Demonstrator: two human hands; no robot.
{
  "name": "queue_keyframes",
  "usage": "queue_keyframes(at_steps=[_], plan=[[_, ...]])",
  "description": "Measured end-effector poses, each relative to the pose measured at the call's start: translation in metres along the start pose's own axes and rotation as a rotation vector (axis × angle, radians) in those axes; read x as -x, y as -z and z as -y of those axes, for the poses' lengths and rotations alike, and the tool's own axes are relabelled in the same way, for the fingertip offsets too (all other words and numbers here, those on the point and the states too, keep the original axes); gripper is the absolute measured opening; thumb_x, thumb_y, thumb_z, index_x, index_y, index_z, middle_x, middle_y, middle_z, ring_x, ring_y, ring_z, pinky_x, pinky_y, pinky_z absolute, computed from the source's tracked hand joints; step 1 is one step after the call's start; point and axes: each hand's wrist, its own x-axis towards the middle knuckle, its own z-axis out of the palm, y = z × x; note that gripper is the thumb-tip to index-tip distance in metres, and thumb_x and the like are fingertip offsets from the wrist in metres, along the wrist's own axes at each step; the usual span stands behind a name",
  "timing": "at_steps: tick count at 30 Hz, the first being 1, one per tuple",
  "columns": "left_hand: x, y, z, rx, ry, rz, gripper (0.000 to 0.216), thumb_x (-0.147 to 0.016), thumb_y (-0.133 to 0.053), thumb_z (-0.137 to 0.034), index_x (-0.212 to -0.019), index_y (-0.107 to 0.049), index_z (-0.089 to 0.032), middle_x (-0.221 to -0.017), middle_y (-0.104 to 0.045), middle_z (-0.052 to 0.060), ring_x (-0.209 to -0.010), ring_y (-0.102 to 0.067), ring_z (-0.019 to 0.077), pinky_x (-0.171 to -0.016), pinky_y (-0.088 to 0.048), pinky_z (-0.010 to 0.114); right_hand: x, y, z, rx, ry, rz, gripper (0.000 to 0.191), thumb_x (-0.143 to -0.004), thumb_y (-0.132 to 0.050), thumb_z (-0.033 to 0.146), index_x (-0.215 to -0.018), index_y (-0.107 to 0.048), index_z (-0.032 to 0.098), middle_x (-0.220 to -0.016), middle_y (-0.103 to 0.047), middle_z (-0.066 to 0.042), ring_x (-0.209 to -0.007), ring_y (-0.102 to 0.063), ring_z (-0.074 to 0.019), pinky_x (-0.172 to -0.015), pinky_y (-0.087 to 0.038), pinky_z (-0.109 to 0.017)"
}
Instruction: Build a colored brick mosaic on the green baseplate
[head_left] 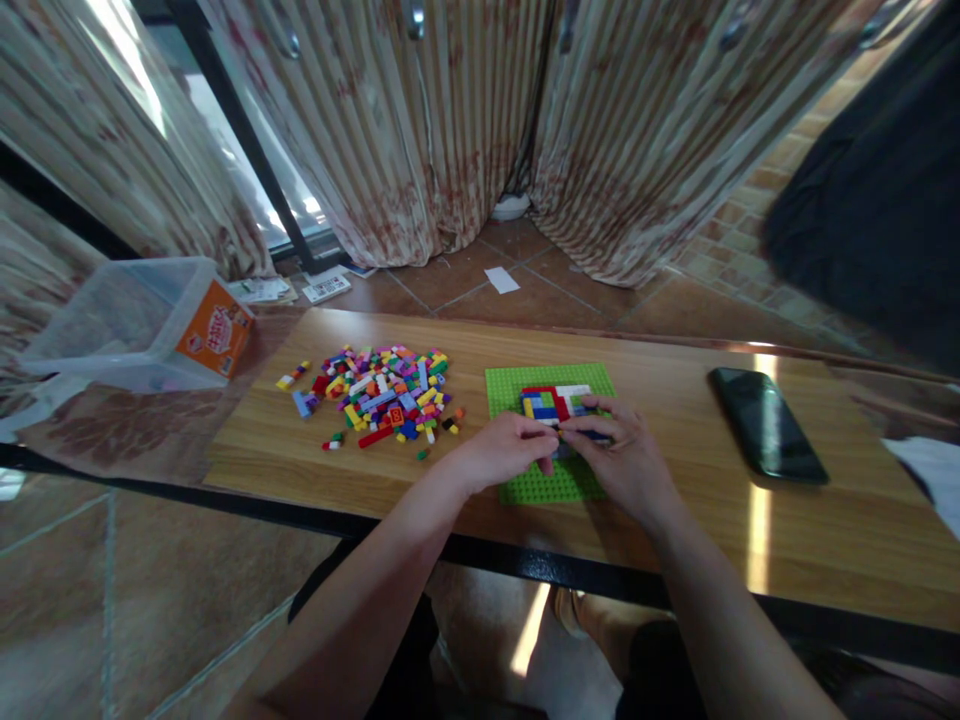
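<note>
A green studded baseplate (551, 488) lies on the wooden table. On it stands a low block of toy bricks (559, 402) in red, white, blue and yellow. My left hand (511, 447) reaches its near left side, thumb and fingers pinched together at the bricks. From the right, my right hand (622, 450) bends its fingers over the near edge of the same block, and its fingertips nearly meet those of my left hand. Something small and yellowish shows between the fingertips, too small to name. The fingers hide the front part of the block.
Left of the baseplate spreads a pile of loose bricks (390, 390) in many colours. A black phone (769, 425) lies on the table (690, 400) at the right. Beyond the left end stands a clear plastic bin (127, 320) with an orange label. Curtains (480, 130) hang behind.
</note>
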Motion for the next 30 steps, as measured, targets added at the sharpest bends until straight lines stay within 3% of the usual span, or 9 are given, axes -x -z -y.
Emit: queue_keyframes(at_steps=[9, 19, 30], plan=[[-0.001, -0.002, 0.0, -0.006, 0.032, 0.0, 0.027, -0.086, -0.052, -0.031, -0.085, -0.071, -0.012, -0.066, -0.061, -0.001, -0.05, -0.036, 0.0066, -0.051, -0.026, 0.024, 0.0, 0.001, 0.002, 0.002, -0.028, -0.027, 0.015, -0.08, -0.063, 0.033, -0.08, -0.075, 0.024, -0.116, -0.063, -0.008, -0.112, -0.057, -0.0277, -0.1, -0.044, -0.051], [0.001, -0.003, -0.006, 0.005, -0.002, -0.012, 0.027, -0.084, -0.052, -0.031, -0.067, -0.065, -0.014, -0.055, -0.051, -0.003, -0.048, -0.035, 0.0071, -0.051, -0.025, 0.024, -0.002, 0.003, 0.004, -0.05, -0.049, -0.05, 0.018, -0.08, -0.064, 0.036, -0.081, -0.074, 0.022, -0.112, -0.064, -0.01, -0.107, -0.061, -0.0259, -0.096, -0.048, -0.047], [0.001, -0.004, -0.008, -0.041, -0.022, -0.011, 0.028, -0.085, -0.051, -0.027, -0.064, -0.064, -0.014, -0.053, -0.049, -0.004, -0.049, -0.035, 0.0078, -0.052, -0.025, 0.025, -0.003, -0.001, 0.007, -0.033, -0.076, -0.07, 0.015, -0.077, -0.065, 0.034, -0.077, -0.074, 0.022, -0.111, -0.062, -0.01, -0.105, -0.06, -0.0253, -0.093, -0.049, -0.047]])
